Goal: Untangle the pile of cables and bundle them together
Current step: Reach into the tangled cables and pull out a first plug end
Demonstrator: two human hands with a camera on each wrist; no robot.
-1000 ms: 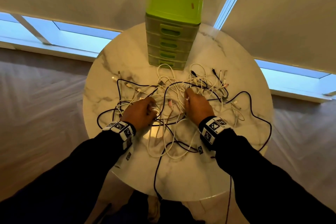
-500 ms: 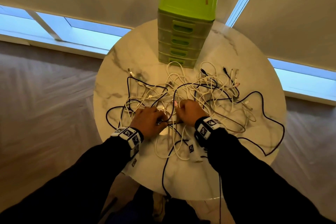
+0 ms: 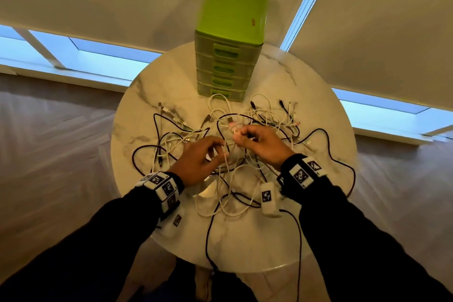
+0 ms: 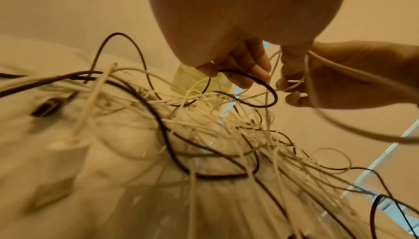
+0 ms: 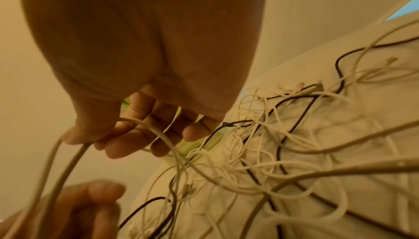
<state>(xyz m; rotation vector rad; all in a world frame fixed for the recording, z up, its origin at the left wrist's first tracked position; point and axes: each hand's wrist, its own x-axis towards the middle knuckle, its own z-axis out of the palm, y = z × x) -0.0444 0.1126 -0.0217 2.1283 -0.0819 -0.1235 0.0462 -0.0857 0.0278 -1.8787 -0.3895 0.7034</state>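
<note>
A tangle of white and black cables (image 3: pixel 245 171) covers the middle of a round marble table (image 3: pixel 245 247). My left hand (image 3: pixel 217 152) hovers over the left of the pile, fingers curled. In the left wrist view this left hand (image 4: pixel 229 74) holds a loop of black cable (image 4: pixel 260 85) at its fingertips. My right hand (image 3: pixel 239 133) is close beside it and pinches a white cable (image 3: pixel 230 162) lifted off the pile. In the right wrist view the right hand (image 5: pixel 97 140) grips that white cable (image 5: pixel 68 162) between thumb and fingers.
A green plastic drawer unit (image 3: pixel 230 56) stands at the back of the table, just behind the cables. One black cable (image 3: pixel 208 240) hangs over the front edge, and another loops out near the right rim (image 3: pixel 343 162). Window strips and blinds lie beyond.
Both hands have risen off the pile and come together near its middle. The right hand has drawn a white cable upward; the left has picked up a black loop.
</note>
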